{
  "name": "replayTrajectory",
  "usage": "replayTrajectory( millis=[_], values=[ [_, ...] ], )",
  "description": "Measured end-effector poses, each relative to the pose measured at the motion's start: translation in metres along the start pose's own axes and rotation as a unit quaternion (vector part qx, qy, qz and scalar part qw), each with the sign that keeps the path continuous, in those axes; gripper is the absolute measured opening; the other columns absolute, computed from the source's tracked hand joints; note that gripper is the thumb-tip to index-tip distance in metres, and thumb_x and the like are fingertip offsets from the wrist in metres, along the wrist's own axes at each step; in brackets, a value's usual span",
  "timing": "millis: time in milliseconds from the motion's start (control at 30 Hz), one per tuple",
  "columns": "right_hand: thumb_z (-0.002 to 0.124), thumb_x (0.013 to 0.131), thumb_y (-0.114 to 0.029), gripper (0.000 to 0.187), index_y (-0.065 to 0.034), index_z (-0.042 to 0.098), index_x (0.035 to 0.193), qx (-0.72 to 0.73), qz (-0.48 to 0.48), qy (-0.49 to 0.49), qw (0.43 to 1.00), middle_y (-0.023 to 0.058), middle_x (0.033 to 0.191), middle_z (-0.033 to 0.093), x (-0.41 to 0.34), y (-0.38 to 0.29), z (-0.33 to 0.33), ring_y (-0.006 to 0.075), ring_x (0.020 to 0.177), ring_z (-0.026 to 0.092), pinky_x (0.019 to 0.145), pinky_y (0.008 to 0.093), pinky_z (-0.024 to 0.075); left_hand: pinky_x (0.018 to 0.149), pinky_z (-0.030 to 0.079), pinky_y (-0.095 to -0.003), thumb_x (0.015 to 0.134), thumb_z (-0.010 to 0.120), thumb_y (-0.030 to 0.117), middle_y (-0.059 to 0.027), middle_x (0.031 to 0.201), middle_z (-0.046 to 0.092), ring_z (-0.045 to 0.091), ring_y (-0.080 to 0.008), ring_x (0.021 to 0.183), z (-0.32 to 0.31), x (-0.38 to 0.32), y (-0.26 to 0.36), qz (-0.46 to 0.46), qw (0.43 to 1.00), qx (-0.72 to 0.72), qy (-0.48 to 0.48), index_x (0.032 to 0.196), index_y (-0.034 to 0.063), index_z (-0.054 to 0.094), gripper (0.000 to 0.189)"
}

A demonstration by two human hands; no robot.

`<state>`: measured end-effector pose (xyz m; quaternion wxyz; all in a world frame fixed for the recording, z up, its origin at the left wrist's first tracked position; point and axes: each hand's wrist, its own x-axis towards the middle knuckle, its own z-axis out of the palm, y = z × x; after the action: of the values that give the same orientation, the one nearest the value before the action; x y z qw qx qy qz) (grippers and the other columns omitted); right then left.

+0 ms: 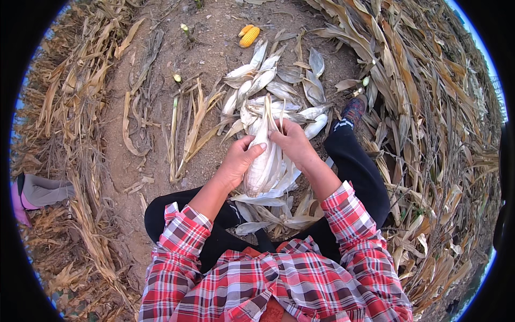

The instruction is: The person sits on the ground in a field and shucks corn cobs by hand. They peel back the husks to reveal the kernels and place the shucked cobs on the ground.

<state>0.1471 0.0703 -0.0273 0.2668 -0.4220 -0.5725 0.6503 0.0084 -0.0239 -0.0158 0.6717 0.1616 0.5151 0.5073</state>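
Note:
Between my hands is an ear of corn in its pale dry husk (pixel 259 175), its husk tips pointing away from me. My left hand (pixel 240 157) grips its left side, thumb laid along the husk. On the other side my right hand (pixel 293 141) pinches husk leaves near the upper part, and some strips hang loose to the right. The kernels of this ear are covered. Just beyond lies a pile of unhusked corn ears (pixel 257 82) on the soil. Loose husk leaves (pixel 277 215) lie between my legs, below the held ear.
Two bare yellow corn cobs (pixel 250 37) lie on the soil beyond the pile. Dry corn stalks (pixel 414 80) are heaped along the right, with more stalks (pixel 80 120) at left. Cut stubble (pixel 177 78) pokes up from the ground. Another person's legs (pixel 44 189) show at far left.

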Motion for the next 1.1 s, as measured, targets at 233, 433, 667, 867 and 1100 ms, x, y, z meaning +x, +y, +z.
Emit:
replayTrajectory(
  millis=[233, 433, 667, 867, 1100],
  values=[
    [0.058, 0.076, -0.009, 0.022, 0.0033, 0.059, 0.095, -0.192, -0.043, -0.008, 0.98, 0.0217, 0.076, 0.062, -0.007, -0.018, 0.006, 0.0337, 0.07, 0.062, 0.067, 0.0407, 0.048, 0.079, 0.047, -0.0304, 0.082, 0.067, 0.021, -0.0091, 0.099, 0.062, 0.059, -0.0157, 0.087, 0.001, 0.001, -0.011, 0.181, 0.943, 0.276, 0.038, 0.111, 0.0014, 0.056, 0.037],
    [0.056, 0.078, -0.009, 0.024, 0.0046, 0.057, 0.098, -0.164, -0.034, 0.075, 0.983, 0.0248, 0.083, 0.062, -0.008, -0.001, 0.022, 0.0379, 0.079, 0.062, 0.072, 0.0422, 0.0479, 0.08, 0.046, -0.0318, 0.084, 0.063, 0.025, -0.008, 0.097, 0.061, 0.056, -0.0158, 0.089, 0.006, -0.001, -0.01, 0.27, 0.882, 0.376, 0.09, 0.109, 0.0011, 0.055, 0.036],
    [0.046, 0.086, -0.002, 0.028, 0.0027, 0.054, 0.112, 0.197, 0.056, 0.097, 0.974, 0.0107, 0.092, 0.064, -0.005, 0.005, 0.029, 0.0177, 0.085, 0.059, 0.081, 0.0313, 0.0463, 0.074, 0.045, -0.0281, 0.094, 0.054, 0.027, -0.0036, 0.091, 0.058, 0.052, -0.0102, 0.082, 0.003, 0.007, -0.02, 0.208, 0.964, 0.125, 0.108, 0.102, 0.0044, 0.056, 0.024],
    [0.043, 0.098, -0.011, 0.011, -0.004, 0.051, 0.097, 0.318, 0.041, -0.035, 0.946, -0.0003, 0.076, 0.055, -0.011, -0.012, 0.023, 0.0097, 0.072, 0.052, 0.067, 0.0259, 0.0439, 0.072, 0.051, -0.0304, 0.096, 0.053, 0.029, -0.0049, 0.088, 0.061, 0.059, -0.0139, 0.078, -0.008, 0.015, -0.006, 0.174, 0.972, -0.108, 0.113, 0.107, 0.007, 0.054, 0.025],
    [0.047, 0.093, -0.018, 0.019, 0.0011, 0.046, 0.092, -0.227, -0.043, -0.171, 0.958, 0.0274, 0.08, 0.059, -0.044, 0.052, 0.03, 0.0458, 0.081, 0.058, 0.07, 0.0515, 0.044, 0.068, 0.054, -0.0399, 0.098, 0.048, 0.026, -0.01, 0.085, 0.059, 0.061, -0.023, 0.075, -0.053, 0.012, 0.071, 0.268, 0.932, -0.133, 0.206, 0.097, 0.0075, 0.05, 0.018]
  ],
)
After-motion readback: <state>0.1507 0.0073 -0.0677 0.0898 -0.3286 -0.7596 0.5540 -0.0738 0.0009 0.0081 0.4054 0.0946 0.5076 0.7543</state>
